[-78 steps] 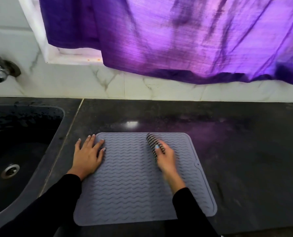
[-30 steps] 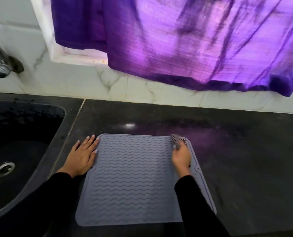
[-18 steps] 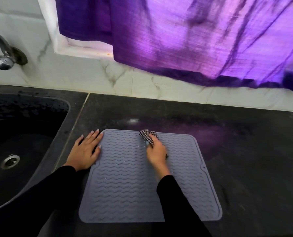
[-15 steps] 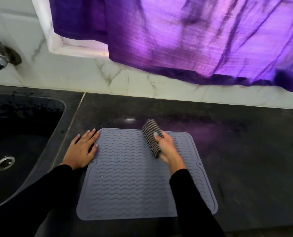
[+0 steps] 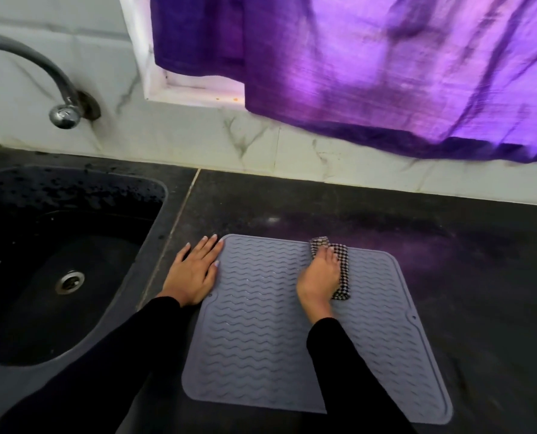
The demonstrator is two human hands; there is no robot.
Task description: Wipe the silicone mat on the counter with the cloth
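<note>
Since half a second ago the right hand point(image 5: 318, 275), gripping the cloth point(image 5: 342, 270), has swept toward the mat's point(image 5: 260, 339) twelve o'clock edge, left hand point(image 5: 193, 272) flat at nine, so wiping continues.

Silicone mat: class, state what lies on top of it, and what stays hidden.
On the grey silicone mat lies a checked cloth, pressed by the right hand. The mat surface beneath them is covered.

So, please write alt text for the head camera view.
The right hand presses a checked cloth on a grey silicone mat on a dark counter; the left hand lies flat at its left edge, beside a sink.
</note>
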